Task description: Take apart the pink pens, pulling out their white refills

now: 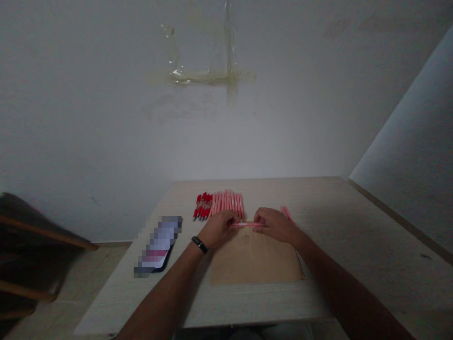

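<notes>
Between my two hands a pink pen [247, 224] lies level, just over the far part of a brown cardboard sheet [257, 259]. My left hand [222, 227] pinches its left end, and my right hand [275, 224] grips the right end. Beyond my left hand is a row of pink pens [228, 202] laid side by side. Several red pens with dark tips [202, 207] adjoin that row on its left. Partly hidden behind my right hand are a few more pink pens [286, 212].
A phone [159, 245], its screen blurred out, rests on the left of the pale wooden table [247, 302]. A wall [283, 132] with old tape strips [201, 78] rises behind the table. Dark wooden-framed furniture [31, 255] stands on the floor at left.
</notes>
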A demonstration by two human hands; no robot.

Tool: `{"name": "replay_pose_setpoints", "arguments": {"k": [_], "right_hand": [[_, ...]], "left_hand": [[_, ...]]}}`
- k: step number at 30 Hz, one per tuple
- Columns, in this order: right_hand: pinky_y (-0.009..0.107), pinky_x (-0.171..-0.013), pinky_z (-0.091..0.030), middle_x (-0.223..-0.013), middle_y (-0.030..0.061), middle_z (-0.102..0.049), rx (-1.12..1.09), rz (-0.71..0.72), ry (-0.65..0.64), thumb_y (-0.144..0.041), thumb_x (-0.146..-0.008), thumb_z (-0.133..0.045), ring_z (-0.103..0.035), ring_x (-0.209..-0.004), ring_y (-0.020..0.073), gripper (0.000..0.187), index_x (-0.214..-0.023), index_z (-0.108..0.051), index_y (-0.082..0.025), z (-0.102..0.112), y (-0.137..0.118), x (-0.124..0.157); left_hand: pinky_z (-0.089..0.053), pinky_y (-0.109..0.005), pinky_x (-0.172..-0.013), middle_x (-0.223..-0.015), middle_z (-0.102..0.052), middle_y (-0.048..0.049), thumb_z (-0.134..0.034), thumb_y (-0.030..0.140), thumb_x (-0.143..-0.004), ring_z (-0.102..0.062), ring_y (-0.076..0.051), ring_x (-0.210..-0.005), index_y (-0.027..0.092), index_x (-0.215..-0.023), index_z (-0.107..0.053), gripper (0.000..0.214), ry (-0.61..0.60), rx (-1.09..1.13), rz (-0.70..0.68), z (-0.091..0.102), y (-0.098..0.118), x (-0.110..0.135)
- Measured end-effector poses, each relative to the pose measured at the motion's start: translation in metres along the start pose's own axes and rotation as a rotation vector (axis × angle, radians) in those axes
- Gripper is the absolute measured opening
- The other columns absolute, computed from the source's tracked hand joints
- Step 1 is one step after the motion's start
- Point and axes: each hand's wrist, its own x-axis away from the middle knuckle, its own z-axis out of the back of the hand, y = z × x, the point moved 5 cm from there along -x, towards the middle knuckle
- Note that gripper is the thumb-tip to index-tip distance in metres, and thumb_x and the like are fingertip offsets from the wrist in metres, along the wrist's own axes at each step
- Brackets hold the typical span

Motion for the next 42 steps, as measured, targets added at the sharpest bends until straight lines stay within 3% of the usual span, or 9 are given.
{"name": "replay_pose_setpoints", "arguments": {"k": [9, 23, 31, 39, 42], "right_hand": [[0.027, -0.07, -0.036, -0.084, 0.0032, -0.064, 0.061, 0.03, 0.001, -0.039, -0.093, -0.059, -0.057, -0.079, 0.0174, 0.022, -0.084, -0.061, -0.019, 0.002, -0.006, 0.001], [0.027, -0.07, -0.035, -0.084, 0.0034, -0.067, 0.085, 0.015, -0.039, -0.035, -0.096, -0.055, -0.059, -0.081, 0.0178, 0.02, -0.086, -0.063, -0.02, 0.001, -0.005, 0.002], [0.024, -0.062, -0.032, -0.079, 0.0017, -0.064, 0.004, -0.02, -0.018, -0.04, -0.09, -0.062, -0.056, -0.071, 0.0145, 0.024, -0.082, -0.064, -0.018, 0.002, -0.003, 0.001], [0.024, -0.064, -0.035, -0.08, 0.0018, -0.064, -0.061, -0.016, 0.015, -0.036, -0.089, -0.063, -0.055, -0.072, 0.0143, 0.02, -0.08, -0.063, -0.018, 0.007, 0.001, 0.002], [0.025, -0.066, -0.037, -0.081, 0.0023, -0.064, -0.094, 0.0, 0.011, -0.037, -0.089, -0.064, -0.056, -0.073, 0.0148, 0.02, -0.082, -0.064, -0.018, 0.006, 0.004, 0.003]], "left_hand": [[-0.038, -0.025, -0.067, -0.086, -0.062, -0.0043, -0.059, 0.037, -0.09, -0.054, -0.016, -0.077, 0.016, -0.087, -0.061, 0.021, -0.001, 0.0, -0.03, -0.001, -0.001, 0.0], [-0.038, -0.025, -0.07, -0.088, -0.061, -0.0037, -0.061, 0.028, -0.088, -0.054, -0.016, -0.08, 0.017, -0.087, -0.061, 0.011, 0.018, -0.016, -0.049, -0.001, 0.003, 0.001], [-0.035, -0.023, -0.065, -0.083, -0.062, -0.0014, -0.064, 0.021, -0.081, -0.054, -0.014, -0.075, 0.017, -0.083, -0.062, 0.005, 0.044, 0.009, 0.025, -0.001, 0.001, 0.0], [-0.035, -0.024, -0.063, -0.079, -0.065, -0.0027, -0.066, 0.028, -0.08, -0.054, -0.015, -0.071, 0.016, -0.08, -0.066, 0.012, 0.07, 0.017, 0.094, 0.002, -0.007, -0.001], [-0.036, -0.024, -0.062, -0.077, -0.065, -0.0026, -0.067, 0.031, -0.08, -0.054, -0.014, -0.07, 0.015, -0.079, -0.067, 0.015, 0.079, 0.122, 0.106, 0.004, -0.01, -0.002]]}}
